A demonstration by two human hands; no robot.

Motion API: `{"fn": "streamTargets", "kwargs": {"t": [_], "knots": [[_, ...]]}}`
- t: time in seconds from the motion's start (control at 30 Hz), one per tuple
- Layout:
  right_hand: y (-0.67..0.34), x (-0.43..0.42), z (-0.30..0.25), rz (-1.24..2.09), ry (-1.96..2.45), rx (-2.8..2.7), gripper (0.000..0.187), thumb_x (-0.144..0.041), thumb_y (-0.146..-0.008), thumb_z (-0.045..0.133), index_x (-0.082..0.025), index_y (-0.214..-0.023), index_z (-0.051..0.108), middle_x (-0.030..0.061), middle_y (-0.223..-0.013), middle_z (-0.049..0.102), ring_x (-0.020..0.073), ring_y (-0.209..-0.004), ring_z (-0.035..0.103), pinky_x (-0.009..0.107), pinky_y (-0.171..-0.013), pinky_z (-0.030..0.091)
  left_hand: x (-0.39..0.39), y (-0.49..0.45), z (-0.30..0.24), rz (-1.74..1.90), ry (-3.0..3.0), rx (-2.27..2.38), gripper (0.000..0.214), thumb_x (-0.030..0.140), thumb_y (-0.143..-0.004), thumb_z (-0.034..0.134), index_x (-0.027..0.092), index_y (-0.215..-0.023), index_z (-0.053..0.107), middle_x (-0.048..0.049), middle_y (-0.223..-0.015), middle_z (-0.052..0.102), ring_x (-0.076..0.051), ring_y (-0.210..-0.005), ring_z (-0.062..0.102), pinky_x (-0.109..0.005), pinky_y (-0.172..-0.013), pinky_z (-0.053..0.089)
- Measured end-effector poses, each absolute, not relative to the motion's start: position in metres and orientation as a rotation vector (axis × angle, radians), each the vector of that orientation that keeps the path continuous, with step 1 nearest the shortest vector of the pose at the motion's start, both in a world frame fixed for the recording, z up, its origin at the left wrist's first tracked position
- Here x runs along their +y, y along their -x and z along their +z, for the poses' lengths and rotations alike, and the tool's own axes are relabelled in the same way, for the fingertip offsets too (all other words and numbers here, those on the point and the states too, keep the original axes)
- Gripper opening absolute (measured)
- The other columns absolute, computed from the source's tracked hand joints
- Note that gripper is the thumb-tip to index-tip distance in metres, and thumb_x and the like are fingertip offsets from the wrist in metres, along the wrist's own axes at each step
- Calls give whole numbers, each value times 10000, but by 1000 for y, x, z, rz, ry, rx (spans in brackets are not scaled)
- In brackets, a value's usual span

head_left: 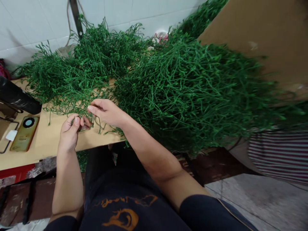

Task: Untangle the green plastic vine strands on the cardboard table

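Observation:
Near the front edge of the table [64,136], my left hand [69,130] is closed, thumb against fingers, on thin green plant stems [83,129] that curl out past its fingertips. Just right of it and slightly farther back is my right hand [104,110], thumb and fingers drawn together over loose stems; whatever is between them is too small to make out. A loose pile of the same green stems with small bud-like tips [103,54] lies behind both hands. A larger, denser heap [187,93] rises to the right, beside my right forearm.
At the left lie a yellowish phone [25,134] and a black bottle [18,94]. A large brown board [269,41] leans in at the upper right. White tiled wall [43,22] stands behind the table. A striped cloth-like surface [276,155] is at the lower right.

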State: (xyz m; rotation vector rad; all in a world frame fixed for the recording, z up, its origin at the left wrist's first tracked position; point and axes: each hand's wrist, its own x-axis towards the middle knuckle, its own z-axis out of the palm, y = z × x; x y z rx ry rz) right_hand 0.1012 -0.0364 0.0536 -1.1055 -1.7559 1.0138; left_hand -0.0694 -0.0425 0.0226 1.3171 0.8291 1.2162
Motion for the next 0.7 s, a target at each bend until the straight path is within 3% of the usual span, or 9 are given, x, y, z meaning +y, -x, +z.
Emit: {"fn": "streamTargets", "kwargs": {"t": [0.1,0.23,0.4,0.57,0.7], "knots": [[-99,-41,51,1061,1071,-1744,269,-246,-910,429,-156,-656,429,-54,-585,298,58,-571,293,220,-568,267,-38,64,24,1362,-1168,875,438,494,-677,751,172,-598,465,22,-614,559,-97,-620,585,-214,-619,526],[-100,-49,53,947,1131,-1846,276,-272,-909,413,-150,-666,459,-42,-594,362,66,-590,321,228,-590,241,-33,50,27,1450,-997,957,400,439,-684,755,185,-645,447,52,-633,542,-58,-539,536,-183,-563,498],[-101,-52,54,629,1388,-1892,276,-236,-882,425,-156,-619,443,-19,-613,420,80,-594,308,254,-592,207,-37,32,32,1321,-1123,1017,361,471,-755,674,192,-677,459,63,-560,463,-30,-370,345,-169,-341,275],[-111,-50,54,399,1487,-1874,266,-208,-899,380,-159,-686,531,9,-682,503,105,-639,386,257,-633,254,-42,34,35,1128,-1284,996,388,534,-761,645,183,-683,498,77,-473,322,-40,-382,266,-167,-353,186],[-116,-52,57,262,1549,-1959,280,-186,-912,360,-152,-779,604,44,-768,559,138,-723,473,271,-692,298,-44,34,38,987,-1359,971,523,694,-721,584,176,-685,525,75,-498,259,-46,-410,217,-195,-369,155]]}}
